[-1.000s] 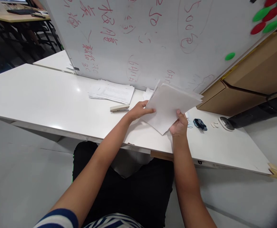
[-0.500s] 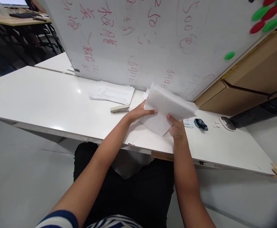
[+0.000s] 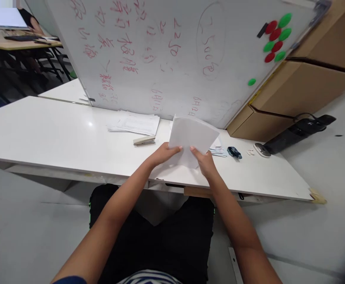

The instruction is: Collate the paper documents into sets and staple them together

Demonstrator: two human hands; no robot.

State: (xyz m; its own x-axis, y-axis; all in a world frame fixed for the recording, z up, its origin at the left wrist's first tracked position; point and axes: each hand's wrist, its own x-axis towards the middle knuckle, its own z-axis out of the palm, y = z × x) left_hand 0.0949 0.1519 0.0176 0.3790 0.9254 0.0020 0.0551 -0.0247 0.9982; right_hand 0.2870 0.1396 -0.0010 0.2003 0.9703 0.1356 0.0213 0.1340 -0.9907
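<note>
monitor [image 3: 5,16]: far left, lit up, on some other table way behind
paper pile [image 3: 135,123]: lying flat on the white desk [image 3: 57,136], kinda messy at the edges, near the whiteboard [image 3: 172,86]
stapler [image 3: 144,141]: on the desk just in front of that pile, near the left hand
left hand [image 3: 163,153]: pinching the left side of the white sheets, thumb flat on the near face, other fingers mostly hidden
white sheets [image 3: 192,134]: between both hands, tilted up with most of it sticking up above the thumbs. bottom edge hangs low over the desk, can't tell if it's touching
right hand [image 3: 205,162]: holding the lower right part, thumb on the near face pointing at the other thumb, small gap between them
small papers [image 3: 219,152]: on the desk, just right of the sheets
dark blue thing [image 3: 234,152]: right of those, too small to make out
black bottle [image 3: 293,135]: far right, leaning at a slant by the cardboard boxes [image 3: 298,88]
</note>
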